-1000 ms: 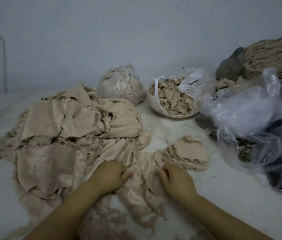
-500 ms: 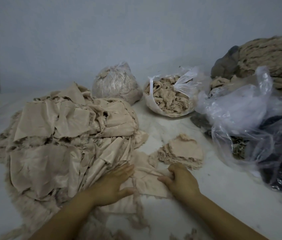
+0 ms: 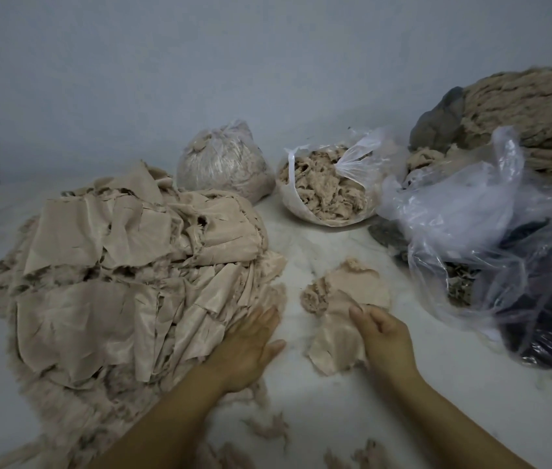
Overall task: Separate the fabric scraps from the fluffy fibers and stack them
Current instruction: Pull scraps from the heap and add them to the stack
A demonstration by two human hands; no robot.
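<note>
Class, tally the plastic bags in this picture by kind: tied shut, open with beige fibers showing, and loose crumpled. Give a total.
Tied bag: 1
Open bag of fibers: 1
Loose crumpled bags: overlapping, at least 1; exact number unclear
Total: at least 3

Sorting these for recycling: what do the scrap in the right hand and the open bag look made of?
Scrap: thin beige woven cloth, slight sheen, frayed edges; fibre unclear. Open bag: thin clear plastic film, glossy and crinkled.
</note>
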